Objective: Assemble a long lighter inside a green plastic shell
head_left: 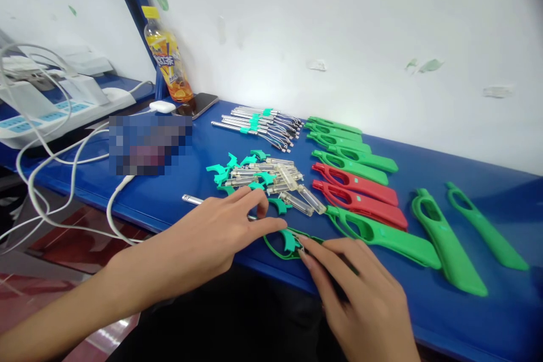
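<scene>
Near the table's front edge, a green lighter shell (271,250) lies under my fingers. A teal trigger (289,240) sits in it, and a silver metal tube (192,199) sticks out leftward beneath my left hand. My left hand (231,226) is over the tube, index finger curled and apart from the other extended digit, whose tip is by the trigger. My right hand (360,280) pinches the shell beside the trigger, hiding its handle end. Just behind are loose teal triggers (278,205) and clear fuel tanks (311,199) in a pile.
Silver tubes with wires (250,121) lie at the back. Green shells (382,237) and red shells (360,203) are lined up at right. Leftward are a drink bottle (167,62), a phone (199,106), white cables (76,164) and a power strip (55,119). A white wall (360,28) bounds the back.
</scene>
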`<action>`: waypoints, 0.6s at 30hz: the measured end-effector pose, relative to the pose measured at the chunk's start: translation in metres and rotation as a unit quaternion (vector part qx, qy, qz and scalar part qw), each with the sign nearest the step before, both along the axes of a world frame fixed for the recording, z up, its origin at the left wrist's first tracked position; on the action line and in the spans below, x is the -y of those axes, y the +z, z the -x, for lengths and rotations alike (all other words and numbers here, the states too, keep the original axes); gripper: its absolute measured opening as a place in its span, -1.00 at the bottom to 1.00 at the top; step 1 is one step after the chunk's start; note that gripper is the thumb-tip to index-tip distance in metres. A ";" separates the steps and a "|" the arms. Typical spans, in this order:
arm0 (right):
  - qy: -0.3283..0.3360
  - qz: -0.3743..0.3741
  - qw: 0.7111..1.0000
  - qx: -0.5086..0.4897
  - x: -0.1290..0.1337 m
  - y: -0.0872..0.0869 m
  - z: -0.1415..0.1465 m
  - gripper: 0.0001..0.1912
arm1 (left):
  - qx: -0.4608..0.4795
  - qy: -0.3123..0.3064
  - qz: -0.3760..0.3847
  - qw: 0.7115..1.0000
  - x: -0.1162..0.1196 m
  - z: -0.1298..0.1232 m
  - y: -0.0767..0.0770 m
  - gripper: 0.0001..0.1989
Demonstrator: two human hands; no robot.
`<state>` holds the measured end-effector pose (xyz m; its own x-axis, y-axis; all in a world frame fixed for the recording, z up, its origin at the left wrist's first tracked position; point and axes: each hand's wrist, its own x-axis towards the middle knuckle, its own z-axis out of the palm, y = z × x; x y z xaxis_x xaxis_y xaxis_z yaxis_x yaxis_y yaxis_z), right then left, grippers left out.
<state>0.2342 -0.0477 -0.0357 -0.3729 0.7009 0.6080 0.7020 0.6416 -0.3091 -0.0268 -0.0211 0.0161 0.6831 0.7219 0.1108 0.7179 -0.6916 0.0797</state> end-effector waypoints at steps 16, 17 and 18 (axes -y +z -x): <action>0.001 0.003 1.000 0.002 -0.001 0.000 0.000 -0.79 | 0.055 -0.023 0.036 0.998 -0.005 -0.006 -0.002 -0.28; 0.002 0.004 1.000 0.003 -0.001 0.000 0.000 -0.79 | 0.057 -0.024 0.036 0.997 -0.005 -0.006 -0.001 -0.28; 0.002 0.004 1.000 0.004 -0.001 0.000 0.000 -0.80 | 0.058 -0.025 0.034 0.997 -0.004 -0.006 -0.001 -0.27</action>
